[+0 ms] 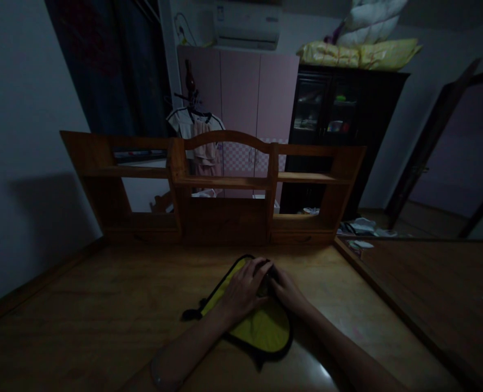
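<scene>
A flat yellow-green fabric piece (266, 326) with black edging lies on the wooden desktop (143, 305). A black tab sticks out at its left, and a small dark point shows at its near edge. Over its far part, my left hand (245, 287) is closed, fingers bent and reaching across to the right. My right hand (288, 288) meets it from the other side, its fingers curled in. Between them is a small dark object (265, 286), mostly covered by the fingers. Dim light keeps me from telling what it is.
At the desk's back stands a wooden shelf unit (225, 182) with open compartments and small drawers. A raised wooden edge (388, 305) runs along the right, with another wooden surface (437, 283) beyond it. A white wall (29, 207) borders the left side.
</scene>
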